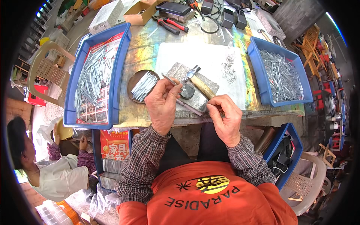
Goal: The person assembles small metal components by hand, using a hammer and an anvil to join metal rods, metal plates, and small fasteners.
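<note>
My left hand (163,107) is closed in a pinch around a thin grey metal rod (170,80), held above the near-left side of a speckled stone slab (175,71). My right hand (227,118) has its thumb and forefinger closed at the end of the wooden handle of a hammer (202,87). The metal hammer head is over the slab, close to a round dark disc (186,91). Along the slab's near edge lies a narrow metal bar (189,107). Left of my left hand, a round dish (131,83) holds a bundle of silvery metal rods (144,87).
Blue trays of metal rods stand at left (122,71) and right (264,98). Small metal bits (229,73) lie on a white sheet (210,50). Pliers (168,26), cables and black boxes (227,18) occupy the far side. Another person (60,174) sits at lower left.
</note>
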A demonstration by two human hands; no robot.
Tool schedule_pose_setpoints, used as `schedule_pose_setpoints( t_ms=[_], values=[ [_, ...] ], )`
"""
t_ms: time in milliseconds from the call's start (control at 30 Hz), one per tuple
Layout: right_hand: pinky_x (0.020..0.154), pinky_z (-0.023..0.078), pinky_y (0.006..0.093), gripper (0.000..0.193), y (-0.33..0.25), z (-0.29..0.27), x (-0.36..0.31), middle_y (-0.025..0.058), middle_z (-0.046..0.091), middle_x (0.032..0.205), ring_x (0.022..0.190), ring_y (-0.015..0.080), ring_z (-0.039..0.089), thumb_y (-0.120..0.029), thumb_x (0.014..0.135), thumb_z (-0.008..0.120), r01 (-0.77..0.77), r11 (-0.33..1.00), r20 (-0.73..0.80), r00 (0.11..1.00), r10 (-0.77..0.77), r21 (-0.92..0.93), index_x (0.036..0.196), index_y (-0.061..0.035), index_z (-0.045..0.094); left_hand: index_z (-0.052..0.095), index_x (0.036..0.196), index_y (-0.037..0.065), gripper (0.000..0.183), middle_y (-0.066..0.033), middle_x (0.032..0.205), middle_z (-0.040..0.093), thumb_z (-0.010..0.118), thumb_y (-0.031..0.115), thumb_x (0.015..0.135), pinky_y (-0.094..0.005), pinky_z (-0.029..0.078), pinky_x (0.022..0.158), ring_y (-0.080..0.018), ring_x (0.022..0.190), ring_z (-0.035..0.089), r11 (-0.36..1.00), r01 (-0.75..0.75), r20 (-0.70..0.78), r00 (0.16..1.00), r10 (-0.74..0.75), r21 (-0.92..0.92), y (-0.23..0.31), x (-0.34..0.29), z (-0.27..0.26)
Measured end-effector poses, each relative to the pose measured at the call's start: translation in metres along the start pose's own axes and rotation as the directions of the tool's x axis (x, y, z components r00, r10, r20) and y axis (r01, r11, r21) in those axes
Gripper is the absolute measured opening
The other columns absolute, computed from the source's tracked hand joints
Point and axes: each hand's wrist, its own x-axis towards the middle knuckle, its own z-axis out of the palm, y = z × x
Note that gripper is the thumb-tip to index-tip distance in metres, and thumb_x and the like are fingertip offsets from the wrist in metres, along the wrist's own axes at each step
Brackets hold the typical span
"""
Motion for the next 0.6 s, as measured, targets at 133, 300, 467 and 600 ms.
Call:
schedule_pose_setpoints(
  t_ms=[133,300,467,600],
  values=[
    [0.049,0.043,0.0255,0.009,0.0,-0.002,0.001,0.0084,0.058,0.077,0.057,0.014,0.055,0.006,0.08,0.064,-0.016,1.0,0.024,1.0,0.015,0.007,0.086,0.0008,0.06,0.062,0.095,-0.004,0.008,-0.0057,0.084,0.066,0.062,-0.002,0.087,-0.0197,0.049,0.064,-0.0085,0.073,0.061,0.995,-0.037,-0.004,0.999,0.038,0.089,0.002,-0.002,0.002],
    [0.05,0.043,0.0267,0.018,-0.01,-0.004,0.027,0.0088,0.057,0.076,0.058,0.0166,0.056,0.007,0.077,0.065,0.089,0.995,0.056,0.995,-0.086,-0.054,0.094,0.0,0.062,0.064,0.092,0.001,0.012,-0.0108,0.081,0.066,0.067,0.001,0.08,-0.0292,0.05,0.063,-0.0202,0.069,0.064,0.878,-0.333,0.086,0.942,0.324,0.342,0.0,-0.001,0.001],
    [0.054,0.047,0.0336,0.029,-0.024,0.013,0.062,0.0099,0.058,0.077,0.064,0.0262,0.059,-0.006,0.076,0.07,0.26,0.965,0.209,0.945,-0.25,-0.021,0.104,-0.0035,0.061,0.064,0.093,0.003,0.016,-0.0112,0.083,0.065,0.067,0.0,0.077,-0.0318,0.049,0.063,-0.0251,0.071,0.063,0.865,-0.333,0.067,0.94,0.333,0.375,0.002,-0.001,0.001],
    [0.054,0.048,0.0358,0.022,-0.018,0.024,0.069,0.009,0.058,0.078,0.065,0.0284,0.06,-0.007,0.078,0.068,0.313,0.949,0.241,0.924,-0.297,-0.029,0.098,-0.0025,0.059,0.063,0.094,0.003,0.02,-0.012,0.082,0.064,0.066,-0.004,0.075,-0.033,0.049,0.063,-0.0289,0.071,0.063,0.844,-0.344,0.064,0.935,0.35,0.413,-0.001,-0.003,0.001]
  ],
)
